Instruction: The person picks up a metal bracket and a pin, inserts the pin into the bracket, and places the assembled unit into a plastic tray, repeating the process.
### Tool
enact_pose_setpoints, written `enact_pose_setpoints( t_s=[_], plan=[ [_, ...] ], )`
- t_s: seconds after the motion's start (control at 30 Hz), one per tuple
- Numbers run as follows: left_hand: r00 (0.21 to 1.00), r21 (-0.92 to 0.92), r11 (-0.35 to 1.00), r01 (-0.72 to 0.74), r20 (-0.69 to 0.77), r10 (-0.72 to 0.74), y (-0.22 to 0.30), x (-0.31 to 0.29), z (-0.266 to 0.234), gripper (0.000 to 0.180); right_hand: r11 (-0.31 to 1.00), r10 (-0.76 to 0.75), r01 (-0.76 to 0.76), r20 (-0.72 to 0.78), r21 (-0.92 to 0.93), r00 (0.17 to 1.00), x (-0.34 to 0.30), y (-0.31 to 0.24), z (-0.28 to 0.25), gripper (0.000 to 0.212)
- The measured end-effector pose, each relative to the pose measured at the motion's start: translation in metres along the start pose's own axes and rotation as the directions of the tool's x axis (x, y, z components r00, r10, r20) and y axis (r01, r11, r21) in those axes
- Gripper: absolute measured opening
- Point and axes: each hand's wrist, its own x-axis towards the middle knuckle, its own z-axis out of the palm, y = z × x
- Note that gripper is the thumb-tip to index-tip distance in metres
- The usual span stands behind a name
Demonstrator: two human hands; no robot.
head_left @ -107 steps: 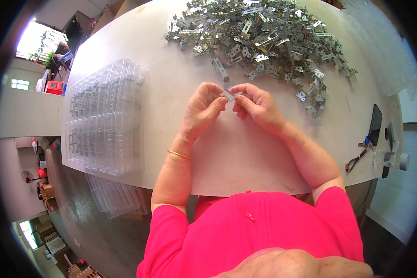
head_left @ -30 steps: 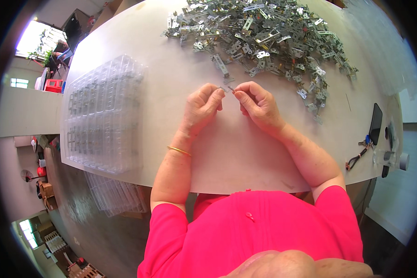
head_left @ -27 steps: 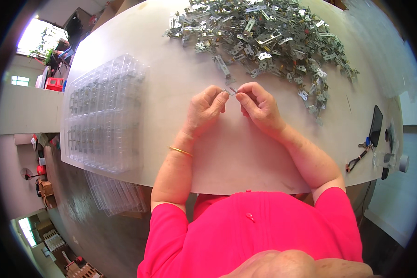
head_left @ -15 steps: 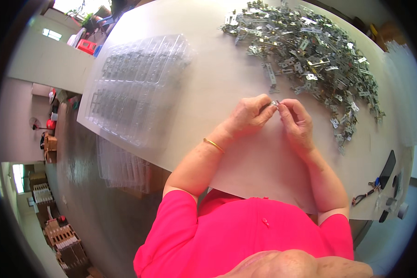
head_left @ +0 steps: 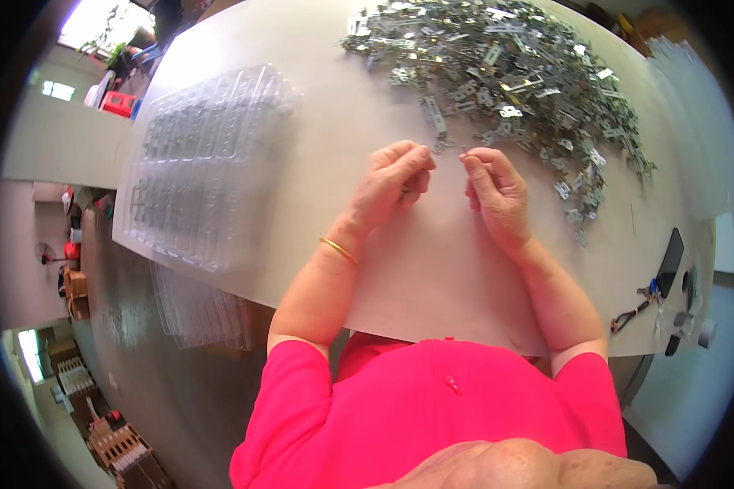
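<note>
My left hand (head_left: 395, 181) is closed above the middle of the table, thumb pressed against the forefinger; whatever it may hold is hidden by the fingers. To its right and a small gap away, my right hand (head_left: 497, 189) pinches thumb and forefinger together. A tiny bit shows at those fingertips, too small to name. Just beyond both hands spreads a big heap of small silvery metal brackets (head_left: 538, 98), some with brassy parts. One long bracket (head_left: 436, 116) lies at the heap's near left edge, close beyond my fingertips.
Clear plastic trays (head_left: 249, 147) with metal parts showing through stand on the left of the white table (head_left: 334, 277). More clear trays (head_left: 200, 314) are stacked below its left edge. At the right lie a black phone (head_left: 670, 261) and keys (head_left: 649, 288). Clear plastic sheets (head_left: 697, 122) rise beyond.
My hands were together over a small metal piece and have drawn apart. The left hand has curled further closed. The whole view has shifted somewhat, so the table appears farther left and up.
</note>
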Motion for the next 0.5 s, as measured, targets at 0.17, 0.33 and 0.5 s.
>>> enact_pose_setpoints(
  t_s=[0.17, 0.33, 0.5],
  plan=[
    [1.000, -0.098, 0.995, 0.023, 0.013, -0.022, -0.0009, 0.0014, 0.0033, 0.028, 0.996, 0.038, -0.037, 0.019, -0.086, 0.999, -0.0003, -0.0023, 0.0014, 0.012],
    [1.000, -0.048, 0.999, 0.009, 0.025, -0.008, -0.0004, -0.0009, 0.0060, 0.029, 0.993, 0.045, -0.040, 0.046, -0.107, 0.998, -0.0019, -0.0034, 0.0005, 0.012],
    [0.999, 0.012, 1.000, 0.003, 0.034, -0.003, 0.0031, -0.0040, 0.0062, 0.028, 0.990, 0.042, -0.037, 0.040, -0.138, 0.998, -0.0030, -0.0036, 0.0007, 0.011]
  ],
)
